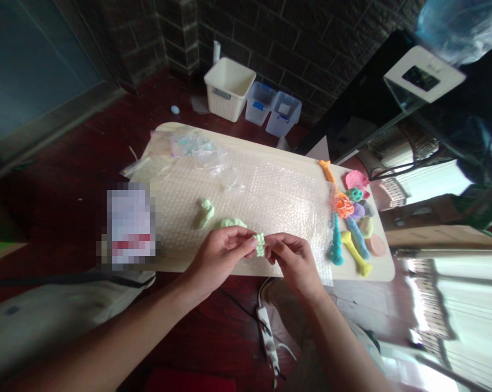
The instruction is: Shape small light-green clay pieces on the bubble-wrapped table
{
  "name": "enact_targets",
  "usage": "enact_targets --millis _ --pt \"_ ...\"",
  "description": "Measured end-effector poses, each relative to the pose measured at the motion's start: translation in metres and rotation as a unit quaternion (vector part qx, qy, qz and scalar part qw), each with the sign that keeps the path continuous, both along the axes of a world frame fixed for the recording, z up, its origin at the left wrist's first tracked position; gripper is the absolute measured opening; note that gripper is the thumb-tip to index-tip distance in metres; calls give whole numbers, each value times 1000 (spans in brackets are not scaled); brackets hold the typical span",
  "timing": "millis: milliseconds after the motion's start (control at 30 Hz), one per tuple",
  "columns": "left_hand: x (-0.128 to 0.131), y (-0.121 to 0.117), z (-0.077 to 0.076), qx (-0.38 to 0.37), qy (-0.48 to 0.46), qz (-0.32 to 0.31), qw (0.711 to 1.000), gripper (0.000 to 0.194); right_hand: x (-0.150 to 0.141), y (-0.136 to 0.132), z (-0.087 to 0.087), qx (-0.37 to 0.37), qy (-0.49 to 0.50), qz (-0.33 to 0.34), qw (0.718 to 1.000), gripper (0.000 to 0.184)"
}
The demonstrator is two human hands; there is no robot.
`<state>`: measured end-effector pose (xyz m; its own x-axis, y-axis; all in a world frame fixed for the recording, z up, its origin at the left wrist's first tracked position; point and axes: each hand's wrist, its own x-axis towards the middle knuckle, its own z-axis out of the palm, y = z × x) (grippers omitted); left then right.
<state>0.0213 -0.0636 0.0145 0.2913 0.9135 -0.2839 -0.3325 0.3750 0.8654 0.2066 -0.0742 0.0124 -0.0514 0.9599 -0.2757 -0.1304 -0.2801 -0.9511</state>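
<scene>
My left hand pinches a small pale green knobbly piece of modelling clay between thumb and fingers, above the front edge of the table. Just to its right, my right hand is closed with thumb and fingertips together, close against the piece. Whatever sits between those fingertips is too small to make out. Behind my left hand lies a pale green clay lump, partly hidden by the fingers. Farther left, another pale green clay piece rests on the bubble wrap.
Coloured clay shapes, among them an orange one and a yellow one, lie at the table's right end. Clear plastic bags cover its back left. Bins stand on the floor behind; a power strip lies below.
</scene>
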Motion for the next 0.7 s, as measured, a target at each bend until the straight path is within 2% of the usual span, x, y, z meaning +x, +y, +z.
enact_targets --millis 200,400,700 --pt "1 -1 0 -7 -6 -11 1000 31 -1 -2 -1 43 -30 -28 998 19" --pt "1 -1 -3 -8 1 -17 1000 28 0 -2 4 108 -61 20 992 14" --pt "3 0 -2 -14 -8 -11 1000 30 -1 -2 8 105 -57 29 992 16"
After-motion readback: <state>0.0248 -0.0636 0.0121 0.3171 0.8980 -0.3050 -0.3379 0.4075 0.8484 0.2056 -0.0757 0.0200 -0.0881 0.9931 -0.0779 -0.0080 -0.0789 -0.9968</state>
